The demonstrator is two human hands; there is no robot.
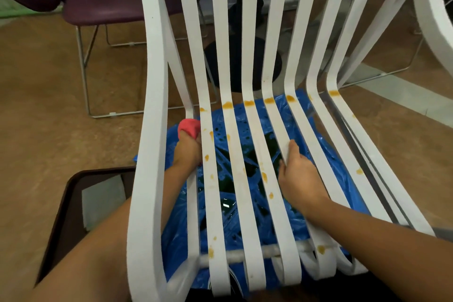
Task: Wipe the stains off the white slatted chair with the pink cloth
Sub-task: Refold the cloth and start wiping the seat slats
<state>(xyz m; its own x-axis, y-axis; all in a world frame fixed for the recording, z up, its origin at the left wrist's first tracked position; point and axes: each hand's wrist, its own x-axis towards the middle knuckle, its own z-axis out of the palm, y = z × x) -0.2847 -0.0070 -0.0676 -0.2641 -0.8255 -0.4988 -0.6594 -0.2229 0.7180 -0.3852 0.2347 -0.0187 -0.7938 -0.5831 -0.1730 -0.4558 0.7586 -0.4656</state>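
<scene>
The white slatted chair (245, 144) fills the view, its seat slats running toward me. Orange-brown stains (248, 103) dot the slats, most in a row at the bend between seat and back, others scattered down the seat. My left hand (187, 152) reaches under the left armrest and grips the bunched pink cloth (189, 127) against the leftmost seat slat. My right hand (297, 174) lies on the middle seat slats, fingers curled over a slat's edge.
A blue plastic sheet (326, 154) lies under the seat. Purple chairs with metal legs (103, 2) stand behind on the left. A black round base (242, 66) sits behind the backrest. A dark tray-like object (73, 203) is at lower left. Brown floor surrounds.
</scene>
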